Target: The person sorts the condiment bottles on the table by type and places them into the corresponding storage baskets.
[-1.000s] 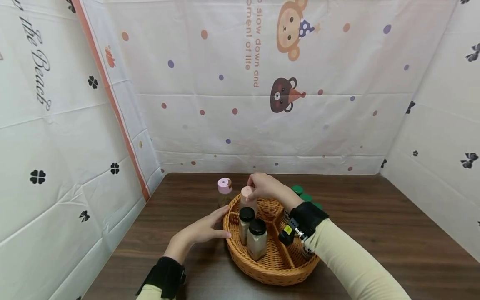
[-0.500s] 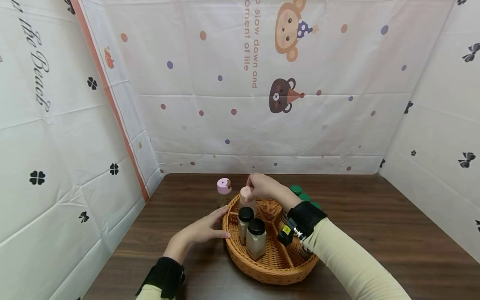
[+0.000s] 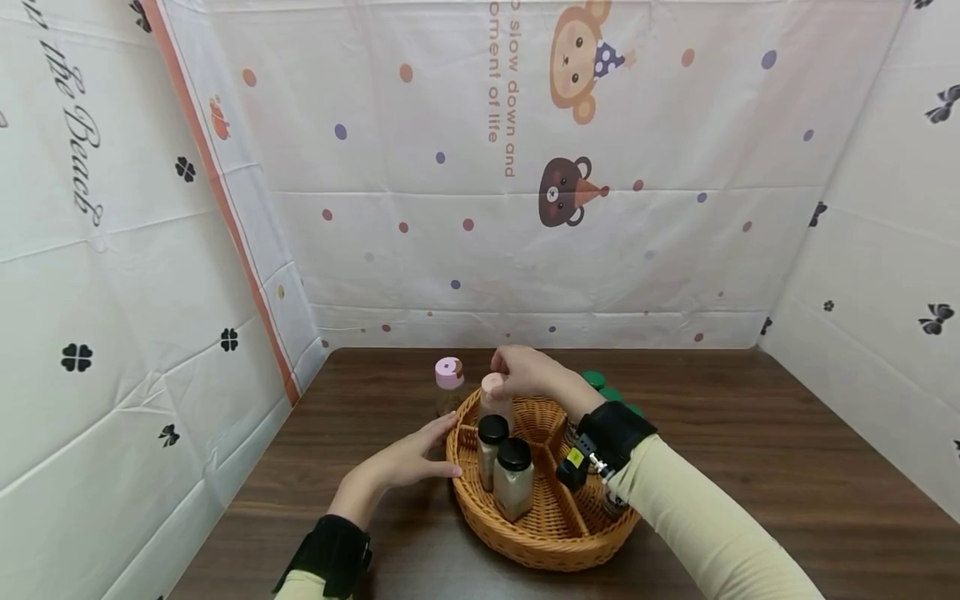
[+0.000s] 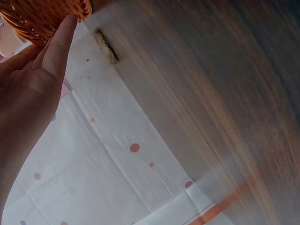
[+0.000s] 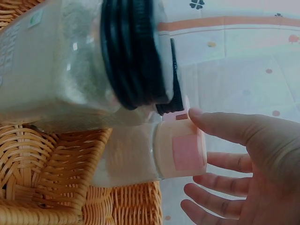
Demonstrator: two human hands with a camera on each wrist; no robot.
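Note:
A round wicker basket (image 3: 555,557) with dividers sits on the table. My left hand (image 3: 401,458) rests against its left side, fingers straight at the rim and thumb apart. At the back left compartment, my right hand (image 3: 528,372) pinches the pale pink cap of a clear seasoning jar (image 3: 495,406). The right wrist view shows the thumb on one side of that pink cap (image 5: 185,150) and the fingers at the other. Two black-lidded jars of pale powder, one nearer (image 3: 514,483) and one behind it (image 3: 489,454), stand in front of the pink-capped jar.
A purple-capped jar (image 3: 449,383) stands on the table behind the left rim. Several green-capped jars (image 3: 611,394) are at the basket's right, partly hidden by the right forearm. Printed white cloth (image 3: 420,250) walls off the back and sides of the brown table (image 3: 720,450).
Almost nothing has moved. Both hands keep their places, the right at the pink cap and the left at the basket rim; the head view shifts very slightly.

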